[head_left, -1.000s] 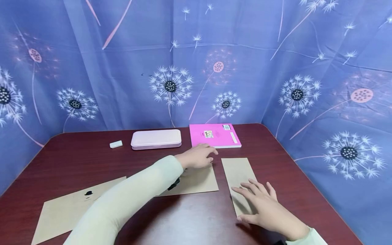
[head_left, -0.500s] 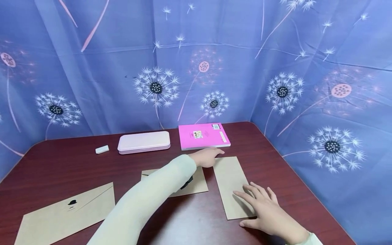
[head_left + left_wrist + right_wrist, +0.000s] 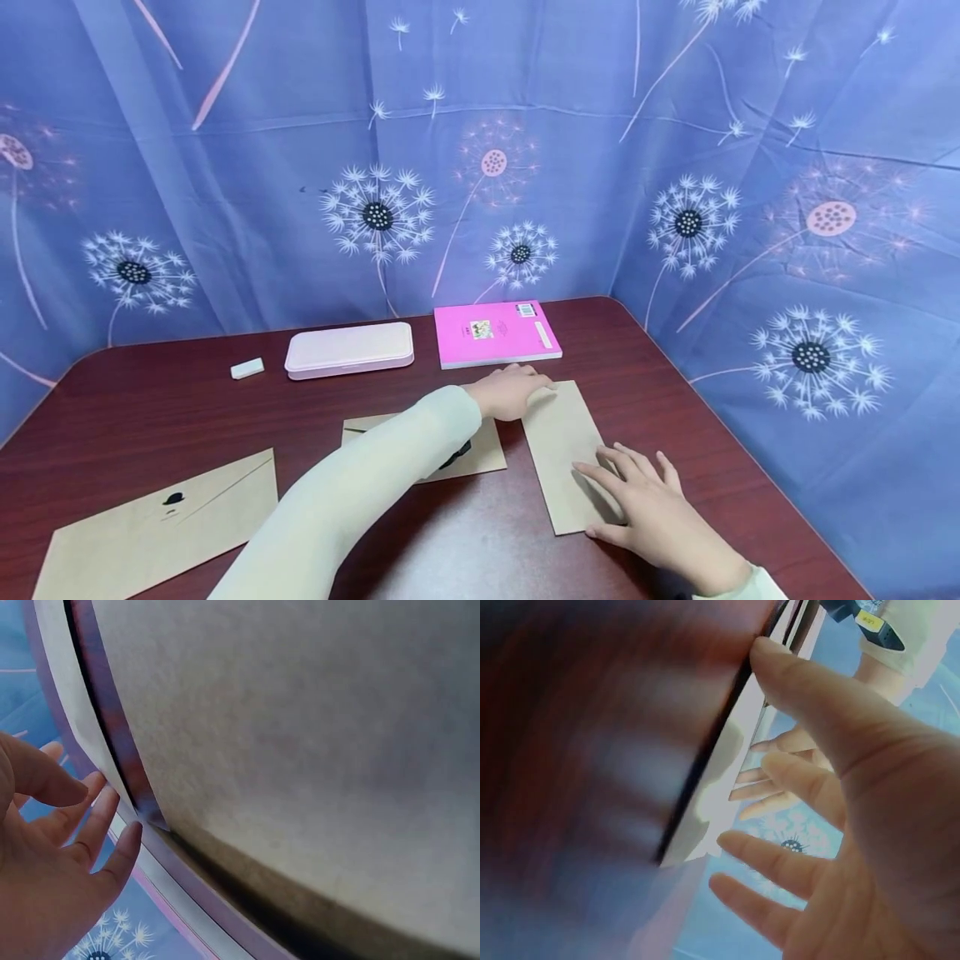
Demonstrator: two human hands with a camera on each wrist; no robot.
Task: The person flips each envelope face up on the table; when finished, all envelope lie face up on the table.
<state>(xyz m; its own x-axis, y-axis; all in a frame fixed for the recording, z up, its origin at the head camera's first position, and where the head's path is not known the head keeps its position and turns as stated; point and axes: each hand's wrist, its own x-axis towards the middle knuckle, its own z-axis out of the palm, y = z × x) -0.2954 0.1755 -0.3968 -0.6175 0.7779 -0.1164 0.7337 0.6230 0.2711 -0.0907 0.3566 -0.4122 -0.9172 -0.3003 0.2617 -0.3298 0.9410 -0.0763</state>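
A plain tan envelope (image 3: 555, 467) lies lengthwise on the right of the table. At its far left corner is my left hand (image 3: 512, 392), fingertips right over the edge; the left wrist view shows those fingers (image 3: 97, 832) spread and loosely bent. My right hand (image 3: 648, 518) hovers along the near right side of the same envelope, fingers spread, thumb by the near corner. In the right wrist view its thumb (image 3: 795, 675) reaches the envelope's edge. Under my left forearm, partly hidden, lies a second envelope (image 3: 483, 454) with a flap.
Another envelope (image 3: 225, 508), printed with a small black hat, lies at the left. Along the back of the dark red table (image 3: 172, 417) are a white eraser (image 3: 247, 368), a pale pink pencil case (image 3: 348, 350) and a pink book (image 3: 495, 335). A blue curtain (image 3: 300, 183) rises behind.
My left hand has moved right from above the middle envelope to the right envelope's far end. My right hand stays near its place. The head view has shifted right.
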